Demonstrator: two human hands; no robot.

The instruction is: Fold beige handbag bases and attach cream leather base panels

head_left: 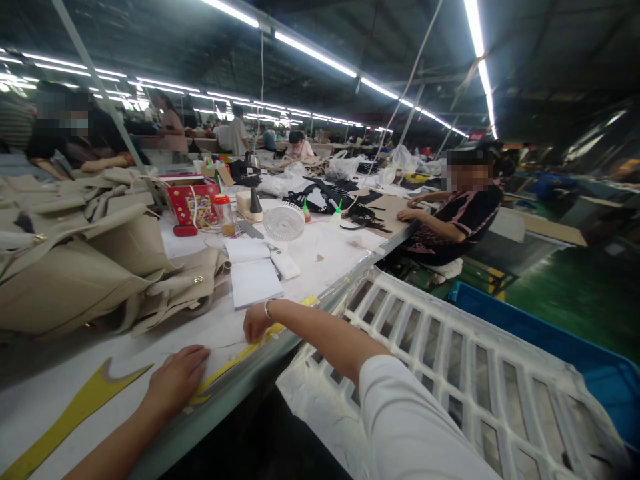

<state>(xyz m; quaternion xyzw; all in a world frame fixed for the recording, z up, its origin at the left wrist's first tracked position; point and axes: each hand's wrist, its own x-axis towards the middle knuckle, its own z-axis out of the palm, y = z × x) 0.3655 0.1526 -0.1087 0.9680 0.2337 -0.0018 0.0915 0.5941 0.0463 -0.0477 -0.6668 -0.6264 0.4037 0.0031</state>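
My left hand [181, 375] lies palm down on the white tabletop near its front edge, fingers stretched out and together. A long yellow strip [225, 369] runs along that edge, just beside my left fingertips and on past my right hand. My right hand [257, 323], with a bracelet at the wrist, is bent down over the strip with its fingers curled in. Whatever those fingers grip is hidden beneath them. A thin dark line, perhaps a thread, crosses the white surface between both hands. To the left lies a yellow forked flat piece [83, 407].
Beige bags [100, 267] are heaped at left. Beyond my hands are a notepad [256, 283], a small white fan [283, 222], a jar [226, 217] and a red box [190, 200]. At right stand a white slatted rack [450, 353], a blue bin [550, 333] and a seated co-worker [460, 213].
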